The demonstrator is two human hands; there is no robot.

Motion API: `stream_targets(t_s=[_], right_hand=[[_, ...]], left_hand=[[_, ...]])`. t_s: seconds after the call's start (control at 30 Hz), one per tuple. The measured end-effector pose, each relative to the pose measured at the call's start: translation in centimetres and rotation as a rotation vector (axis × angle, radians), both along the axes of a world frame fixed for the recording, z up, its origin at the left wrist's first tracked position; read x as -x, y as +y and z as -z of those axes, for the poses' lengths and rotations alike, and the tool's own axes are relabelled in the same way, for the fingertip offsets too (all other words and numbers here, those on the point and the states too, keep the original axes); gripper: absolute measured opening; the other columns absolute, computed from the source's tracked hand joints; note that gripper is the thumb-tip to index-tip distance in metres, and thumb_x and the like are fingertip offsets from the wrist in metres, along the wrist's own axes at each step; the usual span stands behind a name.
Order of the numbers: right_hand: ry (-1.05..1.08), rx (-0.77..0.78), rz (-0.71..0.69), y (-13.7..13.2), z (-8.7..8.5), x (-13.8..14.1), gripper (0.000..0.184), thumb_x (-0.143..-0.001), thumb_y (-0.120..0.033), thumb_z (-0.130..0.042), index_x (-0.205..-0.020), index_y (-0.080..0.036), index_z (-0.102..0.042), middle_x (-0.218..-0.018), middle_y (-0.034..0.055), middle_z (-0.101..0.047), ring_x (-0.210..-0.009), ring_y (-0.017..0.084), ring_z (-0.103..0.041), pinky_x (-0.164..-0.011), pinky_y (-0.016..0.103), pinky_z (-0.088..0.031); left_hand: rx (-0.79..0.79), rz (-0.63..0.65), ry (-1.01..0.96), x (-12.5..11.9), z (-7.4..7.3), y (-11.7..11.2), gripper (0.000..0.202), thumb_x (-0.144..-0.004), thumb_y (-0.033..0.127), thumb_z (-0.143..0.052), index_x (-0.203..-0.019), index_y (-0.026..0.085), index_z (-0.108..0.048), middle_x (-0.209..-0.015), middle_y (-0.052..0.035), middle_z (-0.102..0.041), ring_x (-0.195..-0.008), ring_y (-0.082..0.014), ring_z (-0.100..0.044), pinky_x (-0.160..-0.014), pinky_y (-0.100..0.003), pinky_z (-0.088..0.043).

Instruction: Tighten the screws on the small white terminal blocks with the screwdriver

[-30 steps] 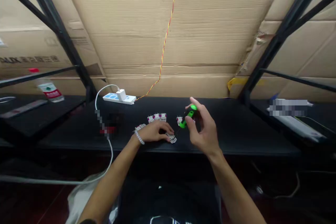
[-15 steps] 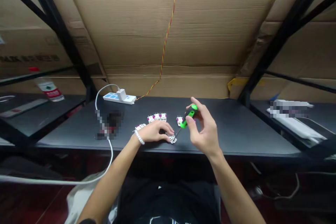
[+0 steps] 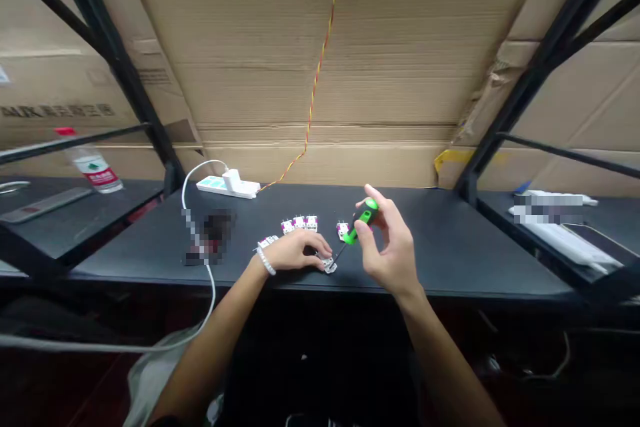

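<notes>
My right hand (image 3: 389, 247) grips a green-and-black screwdriver (image 3: 361, 223), its tip pointing down-left onto a small white part (image 3: 329, 265) near the front edge of the black table (image 3: 450, 247). My left hand (image 3: 295, 251), with a beaded bracelet at the wrist, lies on the table and pinches that white part in its fingertips. Behind my hands stand several small white-and-magenta parts (image 3: 299, 223), another one (image 3: 342, 230) close to the screwdriver, and one (image 3: 267, 241) by my left wrist.
A white power strip (image 3: 227, 185) with a charger and white cable sits at the table's back left. A red-yellow wire (image 3: 315, 80) hangs down the cardboard wall. A plastic bottle (image 3: 91, 163) stands on the left shelf. Black frame posts flank the table.
Both hands stay almost where they were; the right hand's fingers shift slightly on the screwdriver handle. The view has drifted a little.
</notes>
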State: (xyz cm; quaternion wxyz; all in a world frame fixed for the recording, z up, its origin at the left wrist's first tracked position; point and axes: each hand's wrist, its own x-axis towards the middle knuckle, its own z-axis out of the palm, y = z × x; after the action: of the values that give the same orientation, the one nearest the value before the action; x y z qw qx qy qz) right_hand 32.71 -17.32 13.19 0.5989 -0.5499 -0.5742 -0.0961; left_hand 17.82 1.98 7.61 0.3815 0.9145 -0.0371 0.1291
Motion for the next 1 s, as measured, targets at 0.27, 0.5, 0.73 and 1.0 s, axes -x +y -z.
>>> stream_targets(t_s=[0.27,0.5,0.73,1.0], right_hand=[[-0.058,0.009,0.007,0.36,-0.11,0.32,0.052,-0.098,-0.024,-0.066,-0.149,-0.028,-0.058,-0.108,0.0059,-0.064,-0.087,0.02,-0.064,-0.082,0.039,-0.059],[-0.03,-0.033,0.026,0.03,-0.12,0.26,0.05,-0.097,-0.023,-0.067,-0.146,-0.026,-0.059,-0.108,0.0066,-0.064,-0.089,0.022,-0.064,-0.081,0.04,-0.059],[-0.031,-0.029,0.017,0.12,-0.02,0.29,0.05,-0.096,-0.022,-0.067,-0.146,-0.026,-0.06,-0.111,0.0069,-0.065,-0.093,0.022,-0.065,-0.084,0.04,-0.059],[-0.034,-0.044,0.033,-0.04,0.01,0.25,0.052,-0.096,-0.023,-0.067,-0.147,-0.026,-0.059,-0.11,0.0076,-0.065,-0.09,0.023,-0.065,-0.082,0.042,-0.06]], left_hand=[[0.003,-0.009,0.003,0.03,-0.06,-0.04,0.023,-0.087,0.034,-0.088,-0.105,0.02,-0.085,-0.115,-0.01,-0.082,-0.109,-0.0238,-0.077,-0.103,-0.036,-0.056],[0.01,-0.011,-0.003,0.03,-0.09,-0.07,0.025,-0.087,0.038,-0.088,-0.103,0.019,-0.085,-0.115,-0.0113,-0.082,-0.108,-0.0232,-0.077,-0.102,-0.034,-0.056],[-0.003,-0.007,-0.008,0.03,-0.12,-0.09,0.023,-0.087,0.034,-0.088,-0.104,0.018,-0.085,-0.115,-0.0112,-0.082,-0.107,-0.0234,-0.077,-0.102,-0.035,-0.056],[0.001,-0.011,0.006,0.08,-0.15,-0.09,0.023,-0.087,0.035,-0.088,-0.104,0.02,-0.085,-0.116,-0.0106,-0.082,-0.108,-0.0233,-0.077,-0.102,-0.035,-0.056]])
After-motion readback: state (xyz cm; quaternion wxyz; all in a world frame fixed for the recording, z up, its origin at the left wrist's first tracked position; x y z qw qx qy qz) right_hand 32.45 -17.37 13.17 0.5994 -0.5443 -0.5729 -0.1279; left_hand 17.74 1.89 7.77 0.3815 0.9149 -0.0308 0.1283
